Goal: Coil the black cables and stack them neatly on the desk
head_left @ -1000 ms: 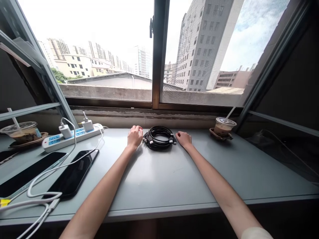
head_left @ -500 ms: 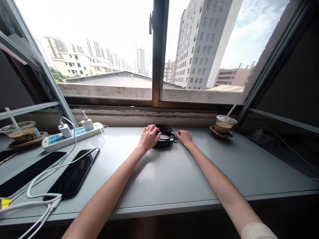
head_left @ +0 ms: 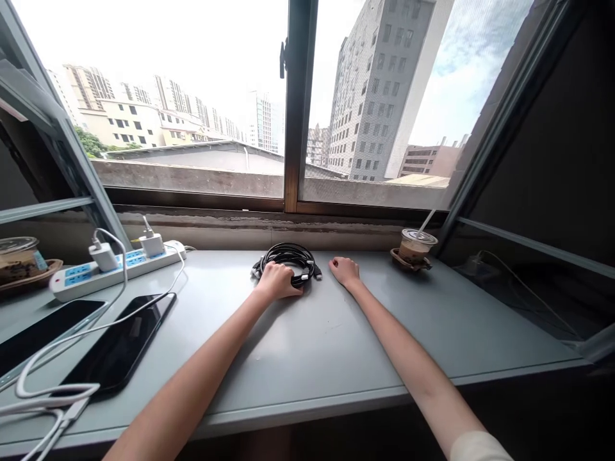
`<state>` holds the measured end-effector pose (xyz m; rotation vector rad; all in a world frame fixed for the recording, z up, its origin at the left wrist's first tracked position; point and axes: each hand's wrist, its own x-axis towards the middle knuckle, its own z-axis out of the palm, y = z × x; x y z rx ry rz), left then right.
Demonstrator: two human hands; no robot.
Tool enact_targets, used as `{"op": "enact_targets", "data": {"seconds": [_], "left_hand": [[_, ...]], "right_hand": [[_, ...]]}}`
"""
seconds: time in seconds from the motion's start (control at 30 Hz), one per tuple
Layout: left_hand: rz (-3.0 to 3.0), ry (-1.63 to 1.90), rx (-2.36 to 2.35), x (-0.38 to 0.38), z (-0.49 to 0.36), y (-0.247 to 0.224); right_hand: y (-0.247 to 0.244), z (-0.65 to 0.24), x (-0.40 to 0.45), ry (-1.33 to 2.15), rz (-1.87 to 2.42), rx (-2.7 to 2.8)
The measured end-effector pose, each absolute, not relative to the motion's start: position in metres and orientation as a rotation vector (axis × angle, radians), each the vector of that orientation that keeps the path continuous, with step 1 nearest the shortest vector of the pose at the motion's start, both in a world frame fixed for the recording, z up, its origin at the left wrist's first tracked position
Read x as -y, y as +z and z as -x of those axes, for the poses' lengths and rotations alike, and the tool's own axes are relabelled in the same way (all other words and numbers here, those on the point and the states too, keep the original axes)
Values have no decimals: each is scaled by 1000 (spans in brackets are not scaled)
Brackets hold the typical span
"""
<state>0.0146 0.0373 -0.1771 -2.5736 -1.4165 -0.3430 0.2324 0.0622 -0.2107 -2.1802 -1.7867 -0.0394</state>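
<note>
A coil of black cable [head_left: 291,248] lies on the grey desk [head_left: 331,358] near the window, with its dark plugs and pale connector ends showing at both sides. My left hand [head_left: 276,280] grips the front left of the coil, fingers wrapped over it and thumb along the near side. To the right of the coil, apart from it, my right hand [head_left: 344,270] rests on the desk in a loose fist. Nothing shows in its curled fingers.
On the left a white power strip [head_left: 166,259] carries two chargers, with white cables [head_left: 77,333] trailing over two phones [head_left: 122,346]. Lidded drink cups stand at the right [head_left: 417,246] and far left [head_left: 19,261]. Metal frames [head_left: 91,173] flank the desk.
My left hand has closed on the cable coil, which has tilted and shifted, showing plugs on its left side. My right hand stays in a fist. The view has turned slightly right.
</note>
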Motion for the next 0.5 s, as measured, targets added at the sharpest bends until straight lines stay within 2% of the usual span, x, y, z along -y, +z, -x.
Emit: {"op": "enact_targets", "data": {"seconds": [0.5], "left_hand": [[2095, -250, 2295, -58, 57, -161]], "right_hand": [[-213, -231, -60, -57, 2196, 1808]]}}
